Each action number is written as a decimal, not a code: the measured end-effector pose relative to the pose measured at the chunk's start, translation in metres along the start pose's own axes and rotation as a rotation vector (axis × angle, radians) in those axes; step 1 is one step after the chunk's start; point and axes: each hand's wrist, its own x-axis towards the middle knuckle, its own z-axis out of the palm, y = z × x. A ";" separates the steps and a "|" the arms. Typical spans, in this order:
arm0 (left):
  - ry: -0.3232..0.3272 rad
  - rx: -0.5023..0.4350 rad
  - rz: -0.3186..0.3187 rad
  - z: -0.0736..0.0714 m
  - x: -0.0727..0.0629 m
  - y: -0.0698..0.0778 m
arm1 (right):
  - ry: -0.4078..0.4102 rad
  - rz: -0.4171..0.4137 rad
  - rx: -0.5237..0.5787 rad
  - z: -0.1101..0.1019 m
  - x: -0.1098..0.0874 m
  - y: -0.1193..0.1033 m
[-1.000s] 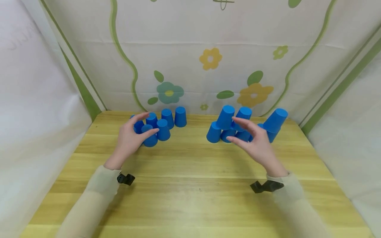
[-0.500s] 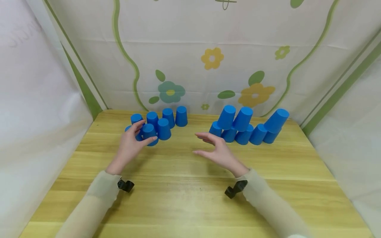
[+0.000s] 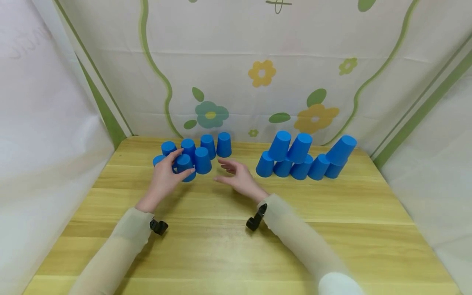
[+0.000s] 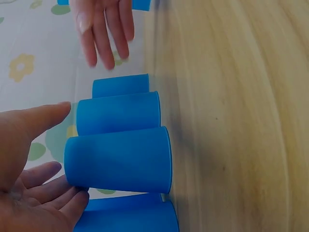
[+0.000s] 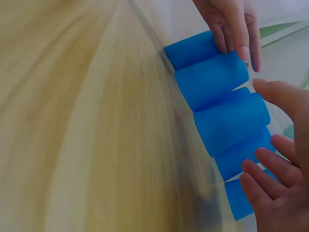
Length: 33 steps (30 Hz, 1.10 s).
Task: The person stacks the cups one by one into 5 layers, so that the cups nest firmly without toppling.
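A loose group of upside-down blue cups stands at the left back of the table. My left hand (image 3: 162,178) is spread around the front cup (image 3: 185,164). Its fingers reach behind that cup, while in the left wrist view the thumb (image 4: 50,116) stands off from it. To the right of the group, my right hand (image 3: 239,180) hovers with relaxed, parted fingers and holds nothing. Nearest to its fingertips are a front cup (image 3: 203,160) and the rightmost back cup (image 3: 223,145). Another cup (image 3: 158,159) is partly hidden behind my left hand.
At the right back, a row of upside-down cups (image 3: 264,164) bears a second tier: two side by side (image 3: 300,148) and one at the right end (image 3: 341,150). A flowered white curtain (image 3: 236,90) hangs behind the wooden table (image 3: 221,254).
My right hand has swept left from the right-hand stack to beside the left group. My left hand has lowered slightly around the front cup. The cups stand as before.
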 end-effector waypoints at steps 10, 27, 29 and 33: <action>-0.018 0.031 0.013 0.002 0.002 -0.006 | 0.085 0.041 0.020 0.023 0.046 -0.009; -0.037 0.005 0.011 0.004 0.004 -0.009 | 0.136 -0.006 -0.030 0.035 0.065 -0.009; -0.034 -0.004 0.010 0.004 0.004 -0.008 | 0.137 -0.014 -0.032 0.034 0.065 -0.008; -0.024 -0.006 0.015 0.003 0.003 -0.008 | 0.128 -0.024 -0.040 0.030 0.063 -0.007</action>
